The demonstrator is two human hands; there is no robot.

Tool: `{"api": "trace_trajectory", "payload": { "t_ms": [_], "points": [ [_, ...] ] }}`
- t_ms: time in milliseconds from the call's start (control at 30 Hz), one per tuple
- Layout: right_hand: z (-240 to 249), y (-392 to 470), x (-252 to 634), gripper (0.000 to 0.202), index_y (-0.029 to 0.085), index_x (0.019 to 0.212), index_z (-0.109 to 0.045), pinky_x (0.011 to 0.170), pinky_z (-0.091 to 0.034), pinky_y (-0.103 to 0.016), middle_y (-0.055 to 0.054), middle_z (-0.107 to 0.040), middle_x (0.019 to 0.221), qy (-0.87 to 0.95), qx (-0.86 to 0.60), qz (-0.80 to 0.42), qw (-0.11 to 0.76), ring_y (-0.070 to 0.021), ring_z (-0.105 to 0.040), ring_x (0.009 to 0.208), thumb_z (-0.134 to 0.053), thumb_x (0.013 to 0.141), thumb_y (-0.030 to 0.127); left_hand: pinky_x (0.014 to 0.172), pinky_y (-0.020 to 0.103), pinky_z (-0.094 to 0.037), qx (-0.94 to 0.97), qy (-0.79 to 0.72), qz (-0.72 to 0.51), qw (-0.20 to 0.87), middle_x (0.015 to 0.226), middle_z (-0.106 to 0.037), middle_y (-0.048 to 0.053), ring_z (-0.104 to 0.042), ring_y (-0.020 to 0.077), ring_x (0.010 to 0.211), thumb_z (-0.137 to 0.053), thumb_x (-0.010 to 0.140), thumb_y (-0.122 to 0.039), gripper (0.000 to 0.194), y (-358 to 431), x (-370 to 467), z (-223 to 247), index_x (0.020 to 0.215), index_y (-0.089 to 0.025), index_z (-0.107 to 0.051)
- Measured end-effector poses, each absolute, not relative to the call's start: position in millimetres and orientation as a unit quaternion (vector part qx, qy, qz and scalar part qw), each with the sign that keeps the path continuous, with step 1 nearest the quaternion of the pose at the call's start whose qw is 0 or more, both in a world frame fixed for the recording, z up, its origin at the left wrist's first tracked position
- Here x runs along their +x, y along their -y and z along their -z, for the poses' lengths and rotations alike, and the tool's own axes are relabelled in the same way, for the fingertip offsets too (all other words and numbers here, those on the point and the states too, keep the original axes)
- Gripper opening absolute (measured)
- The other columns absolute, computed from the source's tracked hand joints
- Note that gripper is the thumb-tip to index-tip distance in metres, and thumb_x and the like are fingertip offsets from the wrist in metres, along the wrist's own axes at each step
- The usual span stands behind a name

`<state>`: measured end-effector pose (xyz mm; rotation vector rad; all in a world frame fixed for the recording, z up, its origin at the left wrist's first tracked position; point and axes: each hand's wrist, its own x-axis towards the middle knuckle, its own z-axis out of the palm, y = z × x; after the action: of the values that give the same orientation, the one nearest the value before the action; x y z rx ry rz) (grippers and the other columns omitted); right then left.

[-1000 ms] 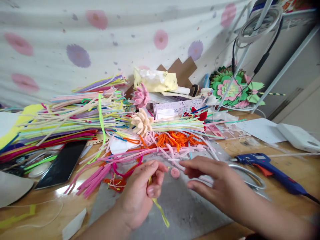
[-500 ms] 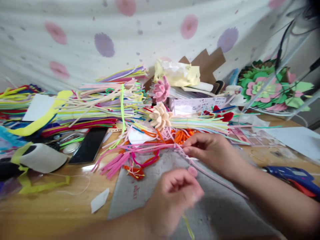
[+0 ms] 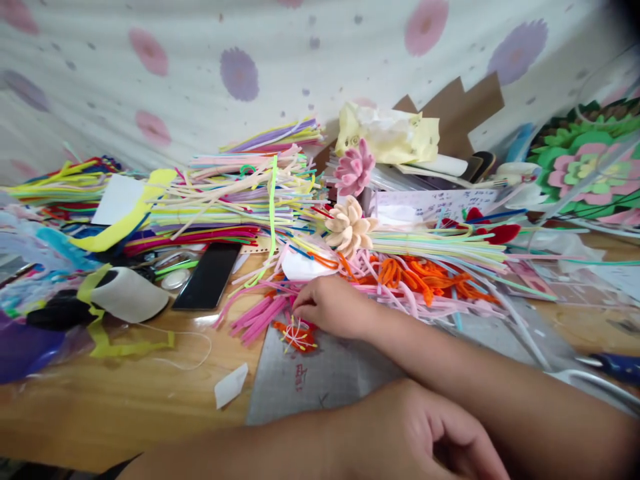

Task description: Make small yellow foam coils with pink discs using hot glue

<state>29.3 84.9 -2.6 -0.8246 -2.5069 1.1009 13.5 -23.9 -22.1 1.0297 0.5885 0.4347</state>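
My right hand (image 3: 335, 307) reaches across to the left, its fingers pinched at the edge of the pink pipe cleaners (image 3: 253, 320); whatever sits between the fingertips is hidden. Just below those fingertips lies an orange piece with white, yellow-tipped stamens (image 3: 299, 335). In the lower part of the view my left hand (image 3: 440, 433) is curled beneath the right forearm, cut off by the bottom edge, and its contents do not show. Under both arms is a grey board (image 3: 280, 373). Orange pipe cleaners (image 3: 425, 280) and pale pink ones lie behind the right forearm.
Bundles of coloured pipe cleaners (image 3: 225, 213) fill the back. A cream flower (image 3: 349, 227) and a pink flower (image 3: 355, 167) stand among them. A black phone (image 3: 207, 277) lies left, white-handled scissors (image 3: 590, 383) and a blue tool (image 3: 617, 365) right.
My right hand has moved left from the pale pink strand to the pink pipe cleaners. My left hand has dropped lower and to the right. The whole view has shifted, with things appearing further right.
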Motion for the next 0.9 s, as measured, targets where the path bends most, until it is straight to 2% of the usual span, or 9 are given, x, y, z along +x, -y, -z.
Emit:
{"api": "trace_trajectory", "payload": {
  "t_ms": [133,200,267,367,433,533,633,833,900],
  "points": [
    [-7.7,-90.1,69.8,0.019,0.016,0.084,-0.075,0.065,-0.042,-0.024,-0.004,-0.073,0.079,0.857,-0.314,-0.360,0.195,-0.0145,-0.062,0.070,-0.057,0.082,0.015,0.047,0.024,-0.028,0.438,-0.349,-0.293,0.775,0.057,-0.054,-0.002,-0.041,0.0094,0.049,-0.076,0.057,-0.058,0.041,18.7,17.0,12.3,0.060,-0.019,-0.064],
    [-14.3,-84.7,100.6,0.019,0.016,0.086,-0.074,0.065,-0.045,-0.025,-0.004,-0.073,0.081,0.837,-0.340,-0.370,0.217,-0.0157,-0.063,0.072,-0.055,0.084,0.018,0.045,0.024,-0.024,0.393,-0.363,-0.364,0.762,0.054,-0.051,-0.004,-0.036,0.0078,0.045,-0.077,0.057,-0.059,0.043,15.0,17.7,8.2,0.062,-0.018,-0.062],
    [-18.2,-72.6,133.3,0.019,0.017,0.086,-0.073,0.059,-0.046,-0.025,-0.003,-0.071,0.076,0.792,-0.382,-0.415,0.235,-0.0157,-0.063,0.067,-0.055,0.084,0.025,0.042,0.024,-0.017,0.349,-0.356,-0.409,0.764,0.049,-0.045,-0.007,-0.027,0.0061,0.040,-0.077,0.057,-0.060,0.046,11.6,17.1,6.5,0.066,-0.017,-0.063],
    [-18.0,-47.4,172.7,0.021,0.019,0.089,-0.071,0.057,-0.046,-0.025,-0.002,-0.069,0.073,0.735,-0.415,-0.472,0.254,-0.0153,-0.061,0.064,-0.055,0.085,0.032,0.042,0.024,-0.011,0.319,-0.344,-0.412,0.781,0.049,-0.044,-0.006,-0.019,0.0044,0.038,-0.060,0.069,-0.070,0.055,8.4,15.2,7.7,0.071,-0.015,-0.065],
    [-16.1,-32.4,187.1,0.021,0.019,0.092,-0.070,0.063,-0.047,-0.026,-0.003,-0.069,0.079,0.720,-0.422,-0.482,0.269,-0.0155,-0.062,0.071,-0.055,0.086,0.032,0.043,0.023,-0.010,0.311,-0.346,-0.394,0.793,0.050,-0.045,-0.005,-0.016,0.0039,0.038,-0.044,0.077,-0.074,0.064,7.2,14.7,9.7,0.073,-0.013,-0.066],
    [-15.9,-19.9,193.1,0.019,0.018,0.098,-0.068,0.073,-0.047,-0.026,-0.004,-0.070,0.087,0.706,-0.402,-0.510,0.281,-0.0156,-0.063,0.082,-0.054,0.088,0.028,0.044,0.023,-0.009,0.310,-0.362,-0.386,0.790,0.052,-0.047,-0.004,-0.016,0.0036,0.039,-0.037,0.079,-0.075,0.070,6.1,15.8,12.9,0.076,-0.012,-0.066],
    [-19.9,-16.9,190.8,0.017,0.016,0.092,-0.066,0.073,-0.045,-0.027,-0.004,-0.070,0.082,0.704,-0.366,-0.534,0.292,-0.0153,-0.063,0.079,-0.054,0.089,0.027,0.044,0.022,-0.011,0.307,-0.381,-0.394,0.778,0.053,-0.049,-0.003,-0.018,0.0040,0.040,-0.039,0.078,-0.075,0.067,5.6,17.5,14.3,0.075,-0.013,-0.064],
    [-24.4,-12.9,179.2,0.024,0.016,0.071,-0.062,0.058,-0.038,-0.026,-0.003,-0.064,0.069,0.700,-0.441,-0.495,0.265,-0.0150,-0.053,0.064,-0.061,0.080,0.039,0.044,0.021,-0.015,0.362,-0.409,-0.411,0.730,0.052,-0.046,-0.004,-0.023,0.0053,0.043,-0.045,0.079,-0.072,0.060,7.3,20.4,12.0,0.065,-0.015,-0.058],
    [-22.9,-11.9,174.4,0.020,0.016,0.066,-0.060,0.057,-0.038,-0.025,-0.001,-0.063,0.066,0.693,-0.453,-0.497,0.262,-0.0135,-0.052,0.061,-0.063,0.077,0.032,0.044,0.020,-0.016,0.365,-0.413,-0.412,0.726,0.052,-0.045,-0.004,-0.025,0.0055,0.044,-0.047,0.079,-0.070,0.058,7.7,20.6,11.1,0.066,-0.015,-0.059]
  ]
}}
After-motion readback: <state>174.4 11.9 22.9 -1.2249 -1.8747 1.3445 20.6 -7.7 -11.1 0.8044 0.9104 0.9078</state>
